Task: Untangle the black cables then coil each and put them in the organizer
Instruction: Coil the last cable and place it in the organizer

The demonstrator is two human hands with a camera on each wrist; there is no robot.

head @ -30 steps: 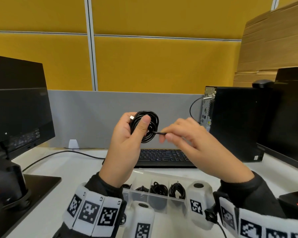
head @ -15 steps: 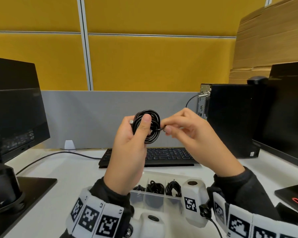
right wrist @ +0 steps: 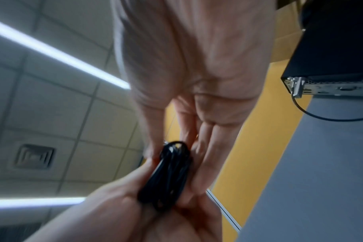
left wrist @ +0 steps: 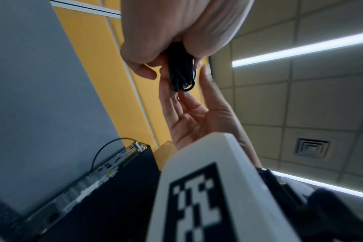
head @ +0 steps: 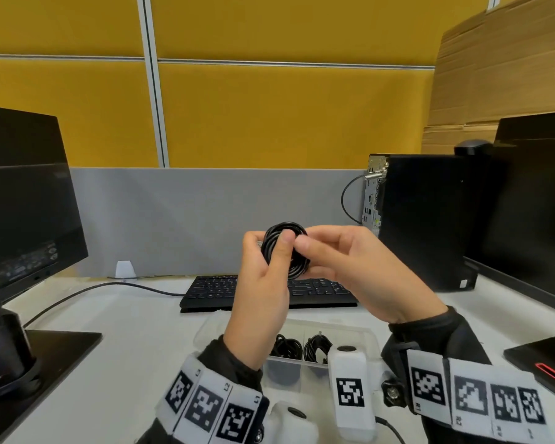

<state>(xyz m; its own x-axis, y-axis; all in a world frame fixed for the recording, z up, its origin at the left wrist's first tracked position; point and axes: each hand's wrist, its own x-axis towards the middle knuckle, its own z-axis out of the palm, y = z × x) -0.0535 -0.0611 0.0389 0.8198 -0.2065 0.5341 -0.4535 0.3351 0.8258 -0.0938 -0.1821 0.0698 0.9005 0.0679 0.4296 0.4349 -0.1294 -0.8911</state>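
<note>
Yellow partition behind; above the white counter, left hand pinches the coiled black cable, right hand grips its right edge. Clear plastic organizer lies directly below, nearer.

Organizer before keyboard, monitor left, computer tower right

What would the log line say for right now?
phase: coiling | left hand: grips coiled black cable | right hand: fingers on coil | organizer: two coils visible, on desk
</note>
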